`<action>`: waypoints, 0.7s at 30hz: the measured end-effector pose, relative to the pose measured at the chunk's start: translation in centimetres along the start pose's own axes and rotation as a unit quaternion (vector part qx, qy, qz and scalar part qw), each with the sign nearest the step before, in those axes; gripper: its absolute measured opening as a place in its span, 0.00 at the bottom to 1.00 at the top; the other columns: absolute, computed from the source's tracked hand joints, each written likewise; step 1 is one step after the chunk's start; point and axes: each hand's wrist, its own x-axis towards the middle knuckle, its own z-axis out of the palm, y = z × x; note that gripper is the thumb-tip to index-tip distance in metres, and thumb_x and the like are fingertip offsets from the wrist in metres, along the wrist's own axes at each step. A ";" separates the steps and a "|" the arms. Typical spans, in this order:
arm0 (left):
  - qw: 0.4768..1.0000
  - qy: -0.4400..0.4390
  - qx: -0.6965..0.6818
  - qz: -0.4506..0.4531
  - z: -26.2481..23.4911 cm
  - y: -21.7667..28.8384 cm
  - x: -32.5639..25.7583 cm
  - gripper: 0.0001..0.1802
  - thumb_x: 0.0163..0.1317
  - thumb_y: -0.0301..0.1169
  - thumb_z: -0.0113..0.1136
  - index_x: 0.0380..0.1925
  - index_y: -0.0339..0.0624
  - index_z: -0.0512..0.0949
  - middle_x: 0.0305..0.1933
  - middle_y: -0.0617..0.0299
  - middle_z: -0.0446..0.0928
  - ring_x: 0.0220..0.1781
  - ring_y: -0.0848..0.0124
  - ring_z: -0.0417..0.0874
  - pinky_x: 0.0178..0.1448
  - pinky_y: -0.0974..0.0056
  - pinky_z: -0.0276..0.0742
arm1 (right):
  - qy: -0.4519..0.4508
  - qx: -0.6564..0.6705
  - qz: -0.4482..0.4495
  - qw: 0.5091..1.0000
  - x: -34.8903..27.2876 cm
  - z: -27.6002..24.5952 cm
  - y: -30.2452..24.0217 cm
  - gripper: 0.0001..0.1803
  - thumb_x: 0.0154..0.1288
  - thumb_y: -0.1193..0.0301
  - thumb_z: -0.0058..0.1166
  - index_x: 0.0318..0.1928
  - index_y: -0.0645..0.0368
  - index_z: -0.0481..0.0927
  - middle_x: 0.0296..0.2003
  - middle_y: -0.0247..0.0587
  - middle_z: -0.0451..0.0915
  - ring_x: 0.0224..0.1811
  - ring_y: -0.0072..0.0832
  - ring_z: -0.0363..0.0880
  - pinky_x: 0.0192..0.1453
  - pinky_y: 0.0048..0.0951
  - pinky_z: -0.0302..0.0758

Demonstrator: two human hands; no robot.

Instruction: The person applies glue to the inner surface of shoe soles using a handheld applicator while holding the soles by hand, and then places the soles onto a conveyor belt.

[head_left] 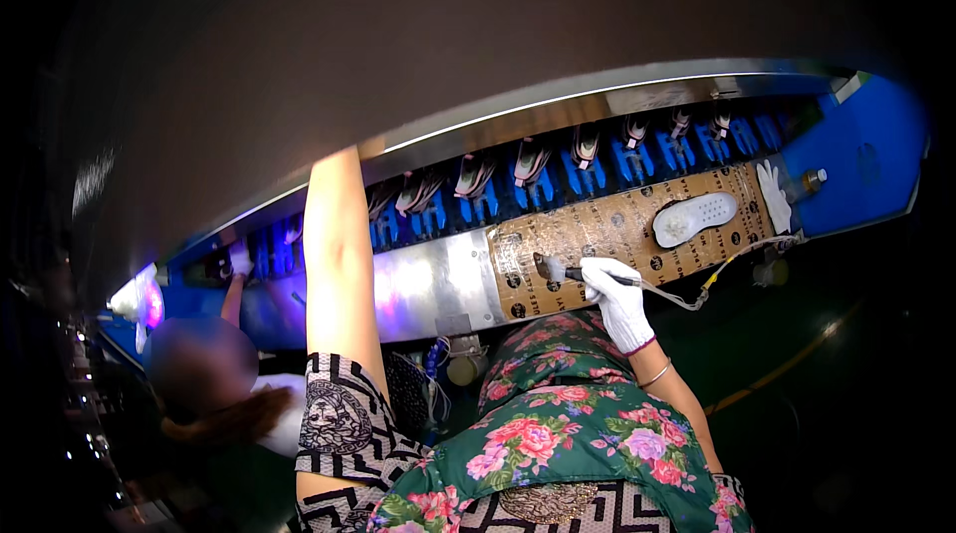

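Long conveyor line point(438, 284) of blue holders, far ends lost in dark. Tape-covered brown board point(617, 234) carrying a white insole point(694, 217). Gloved right hand point(615, 299) closed round a corded tool point(558, 271) at the board's near edge. Left hand hidden behind overhead cover; grip impossible to tell.

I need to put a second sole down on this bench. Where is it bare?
Bare: the brown mat between the right hand and white sole, and the metal plate left of it. Crowded: the blue holder row behind.
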 end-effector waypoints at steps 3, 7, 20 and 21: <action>0.994 -0.054 0.094 -0.001 0.3 -0.3 -0.1 0.21 0.60 0.29 0.63 0.49 0.28 0.74 0.45 0.49 0.79 0.43 0.63 0.83 0.52 0.61 0.78 | 0.024 0.020 -0.015 0.999 -1.3 -0.7 0.8 0.11 0.62 0.75 0.62 0.44 0.65 0.84 0.25 0.34 0.81 0.24 0.17 0.76 0.27 0.17 0.68; 0.988 -0.084 0.128 0.016 1.0 -0.7 -1.0 0.20 0.59 0.31 0.65 0.47 0.29 0.75 0.43 0.51 0.79 0.41 0.66 0.84 0.49 0.64 0.78 | 0.039 0.011 -0.014 0.999 -1.1 -1.6 0.6 0.11 0.62 0.75 0.62 0.44 0.64 0.84 0.26 0.34 0.81 0.24 0.17 0.76 0.27 0.17 0.68; 0.881 0.368 -0.282 0.093 -11.8 -10.0 -23.1 0.11 0.67 0.26 0.54 0.47 0.36 0.70 0.46 0.53 0.75 0.49 0.66 0.77 0.57 0.61 0.75 | -0.090 0.060 0.025 0.994 0.6 2.0 -2.9 0.09 0.63 0.76 0.61 0.43 0.65 0.84 0.28 0.35 0.82 0.26 0.19 0.76 0.32 0.20 0.72; 0.862 0.351 -0.364 0.020 -11.7 -10.0 -24.8 0.11 0.68 0.27 0.52 0.47 0.36 0.70 0.46 0.53 0.76 0.47 0.65 0.79 0.54 0.61 0.78 | -0.083 0.079 0.019 0.993 0.5 2.1 -3.6 0.10 0.63 0.76 0.60 0.45 0.66 0.83 0.28 0.35 0.81 0.27 0.20 0.77 0.33 0.21 0.73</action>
